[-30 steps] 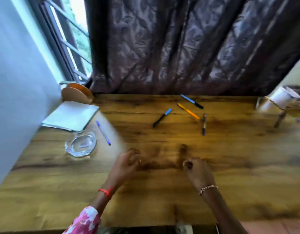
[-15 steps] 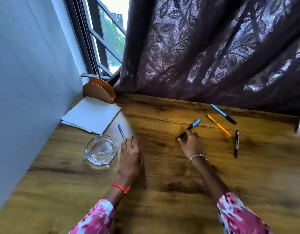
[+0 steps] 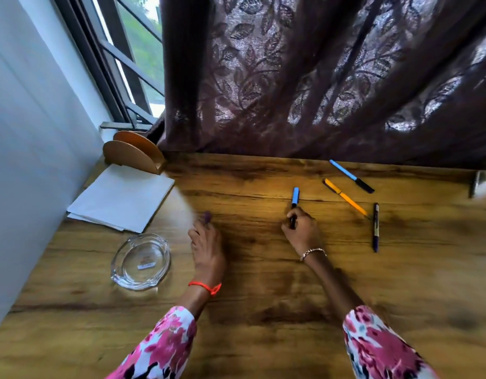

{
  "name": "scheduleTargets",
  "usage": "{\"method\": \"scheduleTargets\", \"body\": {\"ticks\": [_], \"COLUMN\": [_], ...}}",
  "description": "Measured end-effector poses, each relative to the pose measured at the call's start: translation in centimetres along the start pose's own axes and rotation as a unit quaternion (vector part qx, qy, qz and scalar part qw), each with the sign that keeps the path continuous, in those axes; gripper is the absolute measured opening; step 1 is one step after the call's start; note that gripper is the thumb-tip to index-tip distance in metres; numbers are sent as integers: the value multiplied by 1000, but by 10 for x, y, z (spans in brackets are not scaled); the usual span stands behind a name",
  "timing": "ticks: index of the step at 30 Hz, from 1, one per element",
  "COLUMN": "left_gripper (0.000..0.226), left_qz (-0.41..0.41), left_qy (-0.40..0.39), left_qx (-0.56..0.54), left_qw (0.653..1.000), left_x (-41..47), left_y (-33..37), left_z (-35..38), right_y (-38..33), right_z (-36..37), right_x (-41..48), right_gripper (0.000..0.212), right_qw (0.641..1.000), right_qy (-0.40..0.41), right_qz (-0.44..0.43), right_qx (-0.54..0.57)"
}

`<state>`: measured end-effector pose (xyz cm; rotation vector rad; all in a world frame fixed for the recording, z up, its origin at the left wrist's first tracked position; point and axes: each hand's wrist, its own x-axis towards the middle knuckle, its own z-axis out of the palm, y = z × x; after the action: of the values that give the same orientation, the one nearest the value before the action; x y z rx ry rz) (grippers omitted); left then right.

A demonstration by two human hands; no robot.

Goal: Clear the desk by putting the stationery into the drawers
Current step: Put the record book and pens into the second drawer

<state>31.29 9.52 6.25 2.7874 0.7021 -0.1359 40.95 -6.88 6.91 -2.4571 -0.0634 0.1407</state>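
Note:
On the wooden desk [image 3: 263,283] my right hand [image 3: 302,232] pinches the black barrel of a pen with a blue cap [image 3: 295,195], which points away from me. My left hand [image 3: 207,248] has its fingers closed over a purple-blue pen [image 3: 207,216]; only its blurred end shows past the fingertips. Three more pens lie to the right: a light blue one with a black cap [image 3: 351,175], an orange one [image 3: 345,197] and a dark navy one [image 3: 376,227]. No drawer is in view.
A stack of white paper [image 3: 121,198] lies at the left by the wall, with a wooden semicircular holder [image 3: 133,154] behind it. A glass ashtray [image 3: 140,261] sits left of my left hand. A dark curtain [image 3: 318,77] hangs along the desk's far edge.
Both hands moved forward over the desk. My right hand took hold of the blue-capped pen and turned it. My left hand reached the purple-blue pen and covers it.

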Motion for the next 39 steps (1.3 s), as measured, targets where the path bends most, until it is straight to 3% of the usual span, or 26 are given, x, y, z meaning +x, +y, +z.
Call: {"method": "scheduleTargets", "body": {"ticks": [3,6,7,8,10,12,14,16,19,22,26,30,34,38,39], "left_gripper": [58,46,34,19,17,10,17,25,21,21,19,19,19,19,19], "left_qz": [41,25,-2,-23,-41,-37,-115,-117,-123,-149,-145,-158,-150,-143,-144], "left_qy": [3,-35,-55,-83,-195,-278,-264,-290,-299,-289,-290,-294,-299,-314,-314], "left_qx": [-61,-263,-350,-461,-620,-669,-703,-749,-763,-764,-765,-760,-761,-766,-766], "left_qw": [997,964,935,883,759,688,651,584,559,558,556,557,556,542,542], "left_x": [2,-3,-6,-7,-3,3,5,4,3,9,9,11,10,9,9], "left_y": [6,30,42,49,55,61,71,81,92,93,98,99,102,102,102], "left_z": [5,-7,-13,-15,-3,14,19,19,15,16,13,14,19,17,16], "right_y": [11,23,25,24,20,17,16,20,39,64,103,112,110,93,90], "right_z": [-5,-8,-11,-15,-24,-31,-38,-46,-64,-85,-105,-122,-131,-115,-109], "right_x": [-10,-27,-33,-40,-52,-59,-62,-59,-33,4,45,57,68,87,92], "right_gripper": [32,37,39,40,38,35,26,23,20,36,66,40,32,56,54], "right_qw": [997,982,974,965,955,955,962,977,991,991,966,963,974,996,995], "right_qy": [-25,-38,-34,-32,-22,-34,-78,-86,28,109,49,55,109,27,-2], "right_qz": [4,5,6,8,-3,-23,-49,-50,1,68,200,251,179,52,41], "right_qx": [77,185,223,259,295,294,256,189,131,-32,-156,-80,-89,-74,-89]}}
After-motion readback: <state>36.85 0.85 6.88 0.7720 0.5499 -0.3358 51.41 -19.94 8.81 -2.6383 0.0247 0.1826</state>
